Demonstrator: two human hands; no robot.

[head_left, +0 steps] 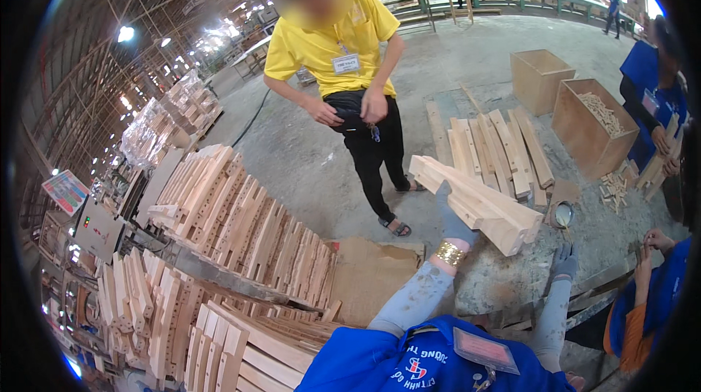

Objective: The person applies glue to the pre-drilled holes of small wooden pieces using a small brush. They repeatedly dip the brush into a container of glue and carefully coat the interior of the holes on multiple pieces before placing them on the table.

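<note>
My left hand point(457, 223), in a grey glove, is closed around a small bundle of pale wooden pieces point(475, 198). The bundle is held above the grey worktable point(504, 290), its squared ends pointing right. My right hand point(564, 261), also gloved, is open with its fingers stretched out and holds nothing. Just beyond its fingertips stands a small round pot point(562, 215) with pale liquid in it. Several more wooden pieces point(504, 147) lie side by side at the far part of the table.
Tall stacks of drilled wooden parts point(241, 224) stand on my left. A wooden box of dowels point(595, 125) and another box point(540, 82) sit at the far right, with loose dowels point(617, 191) nearby. A person in yellow point(336, 49) stands opposite; co-workers in blue point(650, 304) are on my right.
</note>
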